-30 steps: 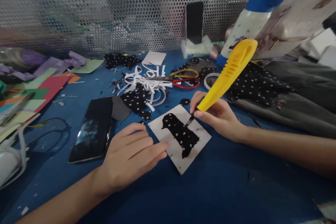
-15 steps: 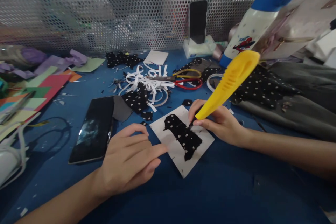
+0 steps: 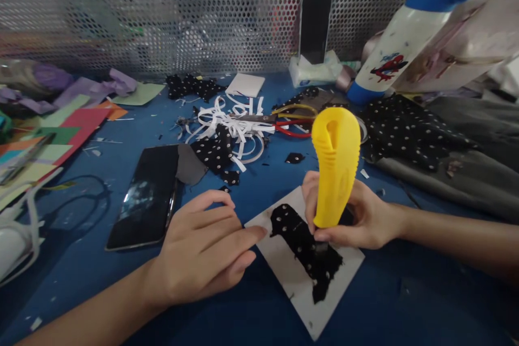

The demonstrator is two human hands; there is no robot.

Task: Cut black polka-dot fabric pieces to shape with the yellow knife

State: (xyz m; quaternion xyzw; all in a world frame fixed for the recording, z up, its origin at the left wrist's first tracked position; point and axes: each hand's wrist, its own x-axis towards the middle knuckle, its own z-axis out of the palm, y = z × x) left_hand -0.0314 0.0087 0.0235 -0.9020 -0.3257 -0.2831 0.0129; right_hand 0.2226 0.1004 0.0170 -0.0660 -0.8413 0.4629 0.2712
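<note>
Yellow cutter (image 3: 337, 167) standing steeper, right hand (image 3: 363, 216) gripping it | card (image 3: 283, 265) sitting nearer, cloth (image 3: 298, 235) atop; work apparently shifting down-cloth | left hand (image 3: 203, 251) loosely curling, holding nothing, fingertip at card corner

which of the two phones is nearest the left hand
The phone lying flat beside the left hand; the other phone stands on end at the back, before the perforated panel.

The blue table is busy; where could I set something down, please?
Mostly bare: table right of the near white card, below the right forearm; lightly littered: between flat phone, white device and left forearm. Crowded: the middle, with scissors and white strips, and far left, under coloured papers.
</note>
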